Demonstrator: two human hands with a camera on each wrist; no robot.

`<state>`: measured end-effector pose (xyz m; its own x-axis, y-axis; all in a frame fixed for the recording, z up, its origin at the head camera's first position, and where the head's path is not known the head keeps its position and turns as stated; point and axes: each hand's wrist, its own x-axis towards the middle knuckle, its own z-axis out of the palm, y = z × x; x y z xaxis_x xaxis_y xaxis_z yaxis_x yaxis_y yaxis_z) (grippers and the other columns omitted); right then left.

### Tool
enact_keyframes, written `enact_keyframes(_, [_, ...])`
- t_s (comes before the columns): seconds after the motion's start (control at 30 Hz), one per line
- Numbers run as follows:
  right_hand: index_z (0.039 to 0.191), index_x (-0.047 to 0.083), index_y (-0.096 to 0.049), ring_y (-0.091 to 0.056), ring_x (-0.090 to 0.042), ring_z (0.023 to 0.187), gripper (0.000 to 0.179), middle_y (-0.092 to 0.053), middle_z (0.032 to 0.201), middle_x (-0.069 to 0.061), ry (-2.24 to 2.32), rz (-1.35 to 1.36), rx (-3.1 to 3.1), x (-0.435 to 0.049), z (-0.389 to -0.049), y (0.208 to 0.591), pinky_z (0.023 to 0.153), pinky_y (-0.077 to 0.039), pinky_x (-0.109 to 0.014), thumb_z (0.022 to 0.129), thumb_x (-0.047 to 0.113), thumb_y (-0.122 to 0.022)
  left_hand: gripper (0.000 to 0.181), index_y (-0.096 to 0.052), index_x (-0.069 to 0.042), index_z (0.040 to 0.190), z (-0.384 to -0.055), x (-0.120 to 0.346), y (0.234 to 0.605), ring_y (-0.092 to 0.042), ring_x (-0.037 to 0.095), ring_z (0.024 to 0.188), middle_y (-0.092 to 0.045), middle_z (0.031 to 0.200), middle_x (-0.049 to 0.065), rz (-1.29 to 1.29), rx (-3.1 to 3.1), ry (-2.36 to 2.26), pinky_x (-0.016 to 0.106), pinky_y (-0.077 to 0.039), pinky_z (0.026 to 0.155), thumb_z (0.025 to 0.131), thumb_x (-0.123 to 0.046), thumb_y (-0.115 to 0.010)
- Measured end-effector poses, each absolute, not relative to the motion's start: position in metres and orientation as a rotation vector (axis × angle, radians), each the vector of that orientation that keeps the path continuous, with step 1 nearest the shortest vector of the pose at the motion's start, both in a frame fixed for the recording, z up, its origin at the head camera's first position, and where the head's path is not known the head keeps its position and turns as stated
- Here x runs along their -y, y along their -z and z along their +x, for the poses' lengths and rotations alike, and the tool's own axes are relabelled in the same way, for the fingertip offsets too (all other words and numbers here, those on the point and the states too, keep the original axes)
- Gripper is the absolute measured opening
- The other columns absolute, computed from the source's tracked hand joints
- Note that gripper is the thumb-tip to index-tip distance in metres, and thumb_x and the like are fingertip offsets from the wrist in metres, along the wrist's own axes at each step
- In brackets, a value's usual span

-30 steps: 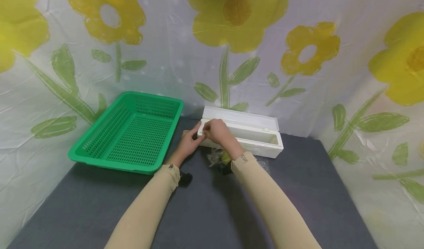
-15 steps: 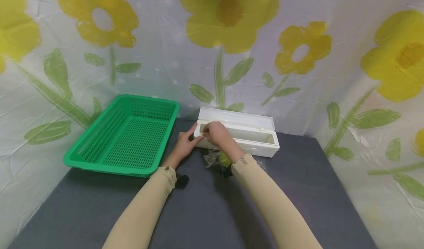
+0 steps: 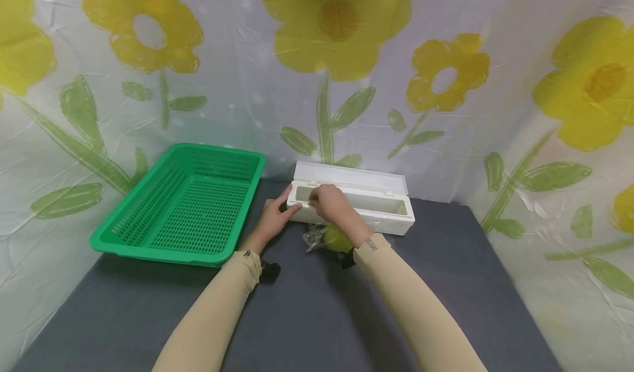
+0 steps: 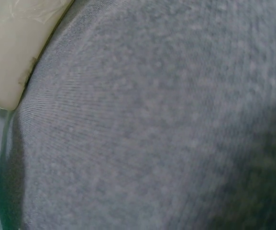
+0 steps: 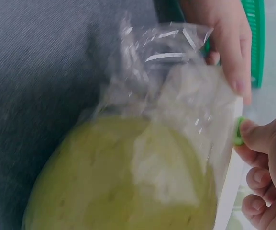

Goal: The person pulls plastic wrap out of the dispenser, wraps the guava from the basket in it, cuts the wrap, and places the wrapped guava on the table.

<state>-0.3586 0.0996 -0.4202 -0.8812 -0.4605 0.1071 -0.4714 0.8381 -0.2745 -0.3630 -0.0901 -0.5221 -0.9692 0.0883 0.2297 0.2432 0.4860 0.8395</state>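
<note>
A long white plastic-wrap dispenser (image 3: 376,220) lies on the dark cloth, its lid (image 3: 351,178) raised at the back. My left hand (image 3: 271,219) holds the dispenser's left end, the thumb on the front edge. Along the front rim, my right hand (image 3: 333,202) pinches a small green slide cutter (image 5: 238,131) between thumb and forefinger, the other fingers curled. Clear film (image 5: 164,55) hangs from the dispenser's front. Below my right hand, against the film, is a yellow-green fruit (image 3: 338,239) with small dark specks (image 5: 114,177); my right forearm covers part of it in the head view.
A green slotted basket (image 3: 198,218) stands on the left of the cloth-covered table (image 3: 307,317). Behind and at both sides hangs a sheet (image 3: 238,86) printed with yellow flowers.
My right hand has slid rightward along the dispenser's front rim, away from my left hand. The left hand stays at the left end. The head view has shifted slightly.
</note>
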Motion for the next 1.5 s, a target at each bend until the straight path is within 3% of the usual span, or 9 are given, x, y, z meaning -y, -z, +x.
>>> enact_keyframes(0.33, [0.116,0.003,-0.08,-0.073,-0.031,0.114,0.019,-0.079,0.116,-0.013,-0.423,0.751,2.951,-0.12,-0.355,0.426,0.103,-0.056,-0.043,0.104,0.013,-0.07,0.074,-0.034,-0.019,0.167,-0.362,0.084,0.527,-0.047,0.044,0.129,-0.052,0.156,0.025,-0.309,2.576,1.533,0.062,-0.036,0.117,0.105,-0.038,-0.069])
enact_keyframes(0.53, [0.118,0.002,-0.079,-0.072,-0.032,0.115,0.019,-0.078,0.118,-0.014,-0.434,0.737,2.944,-0.134,-0.351,0.43,0.104,-0.055,-0.044,0.103,0.01,-0.069,0.074,-0.034,-0.014,0.167,-0.36,0.084,0.528,-0.048,0.046,0.13,-0.051,0.156,0.026,-0.326,2.549,1.548,0.063,-0.035,0.119,0.105,-0.034,-0.069])
enact_keyframes(0.8, [0.113,0.0,-0.079,-0.073,-0.032,0.108,0.017,-0.077,0.11,-0.016,-0.46,0.743,2.874,-0.161,-0.352,0.433,0.099,-0.057,-0.044,0.102,0.006,-0.068,0.075,-0.032,-0.014,0.167,-0.364,0.09,0.527,-0.042,0.039,0.15,-0.046,0.161,0.022,-0.403,2.501,1.565,0.056,-0.034,0.123,0.105,-0.034,-0.069])
enact_keyframes(0.93, [0.111,-0.002,-0.079,-0.073,-0.034,0.104,0.016,-0.077,0.107,-0.017,-0.501,0.745,2.828,-0.176,-0.348,0.433,0.097,-0.058,-0.046,0.1,0.002,-0.068,0.075,-0.031,-0.015,0.168,-0.365,0.091,0.528,-0.042,0.042,0.148,-0.045,0.162,0.022,-0.391,2.503,1.554,0.057,-0.033,0.123,0.106,-0.034,-0.068])
enact_keyframes(1.17, [0.112,-0.003,-0.079,-0.073,-0.036,0.108,0.015,-0.077,0.11,-0.019,-0.559,0.721,2.804,-0.196,-0.342,0.438,0.098,-0.057,-0.046,0.101,0.003,-0.07,0.075,-0.03,-0.017,0.168,-0.363,0.093,0.526,-0.047,0.045,0.131,-0.047,0.16,0.023,-0.354,2.543,1.53,0.063,-0.035,0.117,0.106,-0.036,-0.067])
enact_keyframes(1.5, [0.114,-0.003,-0.078,-0.072,-0.036,0.108,0.017,-0.076,0.112,-0.019,-0.552,0.709,2.824,-0.207,-0.339,0.436,0.096,-0.057,-0.047,0.102,0.004,-0.069,0.076,-0.031,-0.017,0.168,-0.363,0.091,0.524,-0.047,0.046,0.132,-0.051,0.156,0.026,-0.347,2.564,1.513,0.064,-0.035,0.117,0.105,-0.039,-0.067])
